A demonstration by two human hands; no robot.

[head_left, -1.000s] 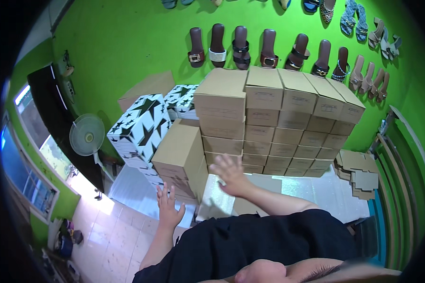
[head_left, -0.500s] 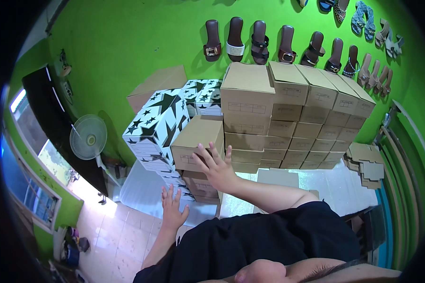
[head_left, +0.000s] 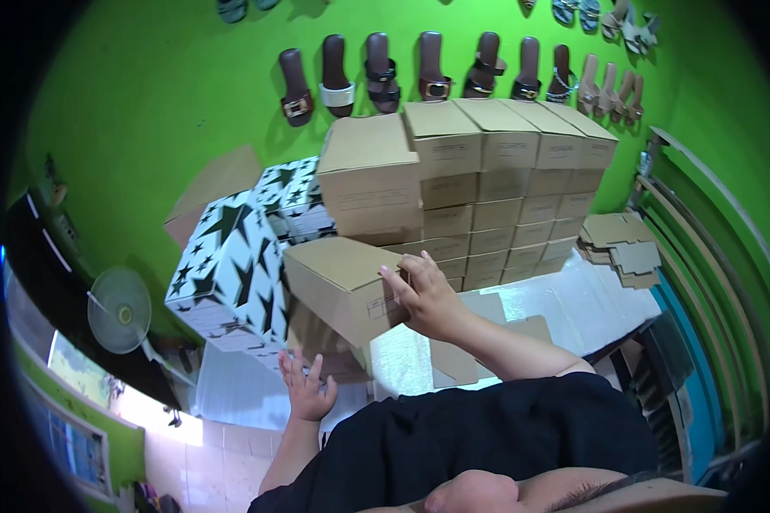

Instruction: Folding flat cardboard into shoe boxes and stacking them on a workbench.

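Observation:
My right hand (head_left: 436, 299) grips a brown cardboard box (head_left: 338, 278) at its right corner, its fingers bent over the upper edge. This box sits askew, its front turned to the right, above another brown box (head_left: 321, 346). My left hand (head_left: 306, 389) is apart from the held box, fingers spread and nothing in it, in front of the lower box. Close by on the left stands a stack of white boxes with black stars (head_left: 227, 256). Where my right fingertips end behind the box's edge is partly hidden.
Rows of stacked brown boxes (head_left: 505, 154) stand against the green wall, under sandals (head_left: 381, 73) hung in a line. Flat cardboard pieces (head_left: 624, 248) lie at the right end of the white-covered table (head_left: 565, 295). A fan (head_left: 120, 312) stands at left.
My right hand has moved from the box's front to its right corner, and the box has turned and tilted. My left hand stays open. The whole view has shifted to the right.

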